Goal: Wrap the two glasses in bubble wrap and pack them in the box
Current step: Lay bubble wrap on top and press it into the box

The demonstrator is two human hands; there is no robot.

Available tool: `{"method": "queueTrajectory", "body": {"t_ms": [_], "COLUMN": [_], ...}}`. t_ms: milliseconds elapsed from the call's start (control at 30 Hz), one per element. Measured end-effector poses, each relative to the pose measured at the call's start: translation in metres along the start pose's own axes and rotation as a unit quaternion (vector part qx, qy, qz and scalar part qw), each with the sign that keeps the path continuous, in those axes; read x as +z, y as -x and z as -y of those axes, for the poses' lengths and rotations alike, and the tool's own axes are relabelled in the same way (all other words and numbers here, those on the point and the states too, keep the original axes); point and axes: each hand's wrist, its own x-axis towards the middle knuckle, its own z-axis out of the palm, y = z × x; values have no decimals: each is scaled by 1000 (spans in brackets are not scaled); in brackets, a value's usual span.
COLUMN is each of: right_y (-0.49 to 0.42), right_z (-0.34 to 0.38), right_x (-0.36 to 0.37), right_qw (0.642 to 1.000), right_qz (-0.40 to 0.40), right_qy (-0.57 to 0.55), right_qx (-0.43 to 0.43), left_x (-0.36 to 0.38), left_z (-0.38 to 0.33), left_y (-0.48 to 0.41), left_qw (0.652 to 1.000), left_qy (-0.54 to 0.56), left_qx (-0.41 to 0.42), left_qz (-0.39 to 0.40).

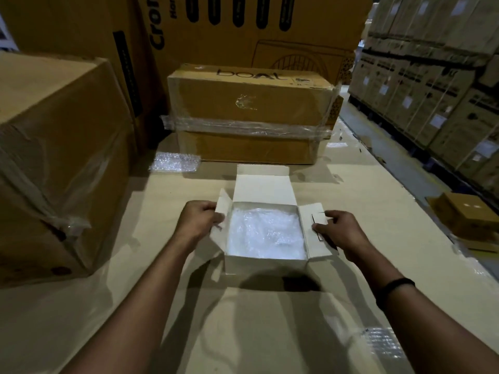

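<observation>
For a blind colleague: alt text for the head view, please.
The left hand and right hand grip the side flaps of an open white box holding bubble wrap. A loose bubble wrap piece lies beyond, among brown cartons.

The pale surface carries a white box between the left grip and the right grip. A bubble wrap scrap lies beyond the left grip, a taped carton stands farther ahead, and a large carton is to its left.

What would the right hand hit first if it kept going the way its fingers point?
The right side flap of the white box, which the right hand pinches now; beyond it, probably the bubble wrap inside.
</observation>
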Motion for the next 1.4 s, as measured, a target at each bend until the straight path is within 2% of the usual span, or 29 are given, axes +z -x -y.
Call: {"method": "queueTrajectory", "body": {"t_ms": [100, 133, 200, 267, 367, 433, 500, 533, 633, 700, 833, 1000, 1133, 1200, 1300, 1400], "right_y": [4, 4, 5, 6, 9, 8, 2, 3, 5, 10, 35, 45, 26, 0, -28, -36], "right_z": [16, 21, 28, 29, 22, 9, -6, -6, 3, 10, 0, -14, 0, 6, 7, 8], "right_x": [3, 6, 16, 29, 49, 65, 77, 79, 74, 64, 50, 49, 46, 48, 55, 59], "right_qw": [999, 999, 997, 988, 946, 908, 859, 848, 838, 831, 811, 814, 834, 836, 817, 801], "right_qz": [-10, -2, 20, 57, 110, 130, 106, 93, 103, 120, 111, 151, 83, 70, 102, 84], "right_qy": [-15, -12, 1, 63, 201, 321, 440, 468, 485, 487, 486, 480, 429, 440, 491, 494], "right_qx": [-27, -39, -80, -131, -228, -234, -241, -231, -225, -242, -308, -291, -336, -321, -285, -328], "left_x": [27, 36, 53, 61, 64, 65, 67, 68, 68, 61, 42, 40, 44, 44, 43, 43], "left_z": [-7, -5, 8, 24, 33, 32, 29, 28, 25, 24, 39, 61, 66, 71, 77, 79], "left_y": [9, 10, 7, 4, 2, 3, 3, 3, 3, 5, 17, 24, 19, 15, 9, 8], "left_qw": [982, 963, 900, 855, 833, 817, 803, 799, 800, 819, 861, 872, 877, 877, 877, 878], "left_qy": [-157, -225, -375, -459, -497, -521, -544, -552, -549, -515, -449, -425, -416, -411, -408, -406], "left_qx": [98, 130, 182, 187, 182, 182, 177, 172, 168, 178, 200, 194, 201, 209, 216, 220], "left_qz": [47, 72, 127, 153, 162, 167, 167, 166, 174, 179, 134, 147, 132, 133, 132, 129]}}
